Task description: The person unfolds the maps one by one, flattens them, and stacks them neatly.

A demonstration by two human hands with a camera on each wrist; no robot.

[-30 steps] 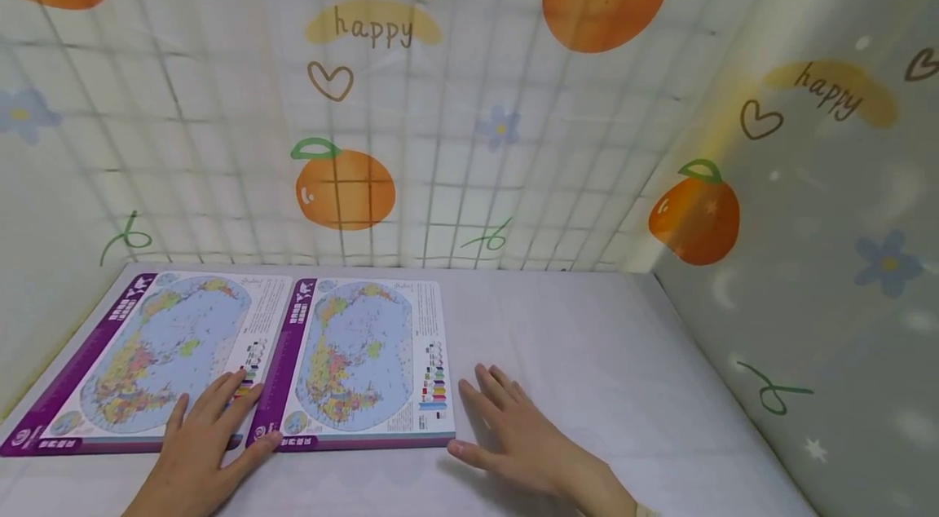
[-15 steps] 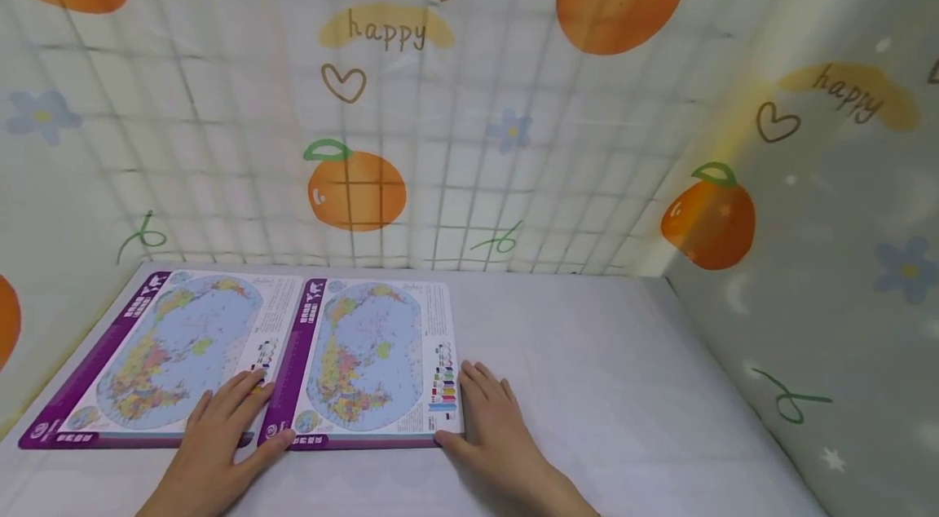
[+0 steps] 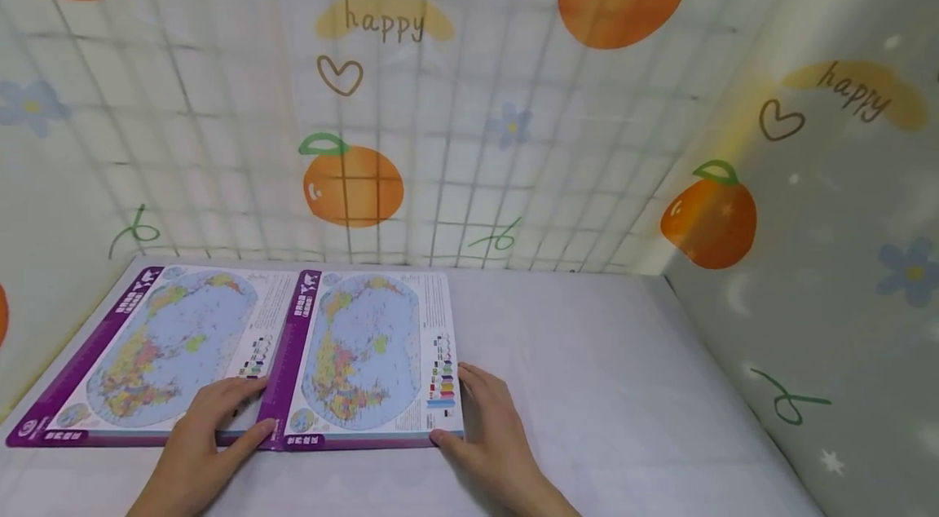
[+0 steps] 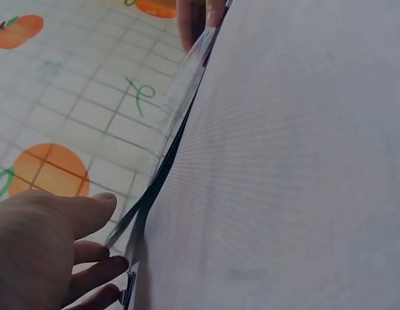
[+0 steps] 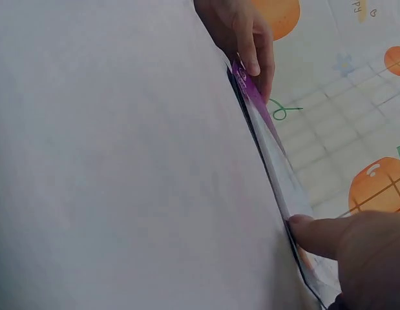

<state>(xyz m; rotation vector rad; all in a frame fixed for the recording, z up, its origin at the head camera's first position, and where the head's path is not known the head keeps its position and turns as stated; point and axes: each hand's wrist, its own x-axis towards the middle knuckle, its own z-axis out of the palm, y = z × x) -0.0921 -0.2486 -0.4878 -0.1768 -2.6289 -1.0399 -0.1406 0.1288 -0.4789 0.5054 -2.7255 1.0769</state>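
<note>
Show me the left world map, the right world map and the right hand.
Left world map [image 3: 176, 328]: head view, blue ocean.
Right world map [image 3: 367, 325]: head view, blue ocean.
Right hand [image 3: 490, 421]: head view, back of hand.

The left map [image 3: 176, 338] lies just beside the right map [image 3: 359, 350] on the table [image 3: 572, 362] (the curtain [image 3: 469, 77] behind both).
</note>
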